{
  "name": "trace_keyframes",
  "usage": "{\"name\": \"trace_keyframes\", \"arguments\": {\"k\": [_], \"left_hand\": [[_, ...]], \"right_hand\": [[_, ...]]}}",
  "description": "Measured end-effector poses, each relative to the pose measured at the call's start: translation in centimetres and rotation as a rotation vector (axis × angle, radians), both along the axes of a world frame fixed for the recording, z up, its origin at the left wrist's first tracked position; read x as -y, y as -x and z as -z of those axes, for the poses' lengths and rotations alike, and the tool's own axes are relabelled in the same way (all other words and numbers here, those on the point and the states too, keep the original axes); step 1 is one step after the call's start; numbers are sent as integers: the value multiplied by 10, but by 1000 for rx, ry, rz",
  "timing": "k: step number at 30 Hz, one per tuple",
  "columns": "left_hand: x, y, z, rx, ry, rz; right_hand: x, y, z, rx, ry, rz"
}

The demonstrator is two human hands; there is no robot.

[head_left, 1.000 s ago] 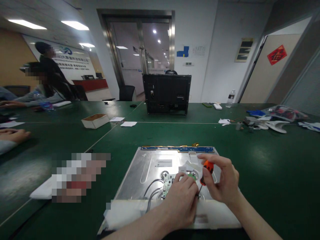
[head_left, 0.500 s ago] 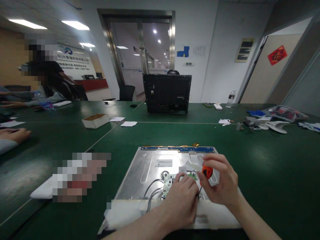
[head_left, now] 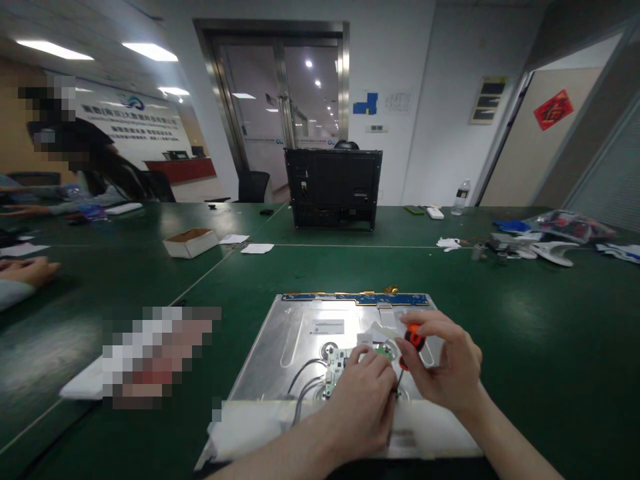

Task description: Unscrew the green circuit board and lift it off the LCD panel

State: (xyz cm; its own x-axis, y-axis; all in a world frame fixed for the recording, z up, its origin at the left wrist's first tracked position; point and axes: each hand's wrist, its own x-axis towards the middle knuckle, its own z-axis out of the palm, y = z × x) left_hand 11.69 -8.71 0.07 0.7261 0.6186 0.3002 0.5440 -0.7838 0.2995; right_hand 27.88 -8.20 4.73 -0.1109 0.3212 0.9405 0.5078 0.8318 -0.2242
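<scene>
Before me lies a silvery display panel (head_left: 300,333), back side up, with a blue circuit strip (head_left: 340,299) along its far edge. A green circuit board (head_left: 333,372) sits at its middle, partly covered by my left hand (head_left: 363,390). That hand rests on the board with its fingers curled together; its fingertips are hidden. My right hand (head_left: 445,363) grips the orange-and-black handle of a screwdriver (head_left: 413,339) between thumb and fingers. The screwdriver's thin shaft slants down beside my left hand, toward the board's right edge. Its tip is hard to make out. Dark cables (head_left: 303,393) run from the board's left side.
A black monitor (head_left: 333,190) stands behind the panel on the green table (head_left: 540,347). Further off are a small cardboard box (head_left: 190,243), a water bottle (head_left: 461,197) and assorted scraps (head_left: 520,247). Another person's hand (head_left: 30,270) rests at the left edge.
My right hand has shifted slightly right and its fingers have turned around the screwdriver handle. My left hand stays in place. A person in the background at left has moved further left.
</scene>
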Motion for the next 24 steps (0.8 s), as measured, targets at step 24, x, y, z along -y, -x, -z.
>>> {"name": "trace_keyframes", "arguments": {"k": [24], "left_hand": [[0,1,1,4,11,8]], "right_hand": [[3,-5,2,58,163,-36]]}}
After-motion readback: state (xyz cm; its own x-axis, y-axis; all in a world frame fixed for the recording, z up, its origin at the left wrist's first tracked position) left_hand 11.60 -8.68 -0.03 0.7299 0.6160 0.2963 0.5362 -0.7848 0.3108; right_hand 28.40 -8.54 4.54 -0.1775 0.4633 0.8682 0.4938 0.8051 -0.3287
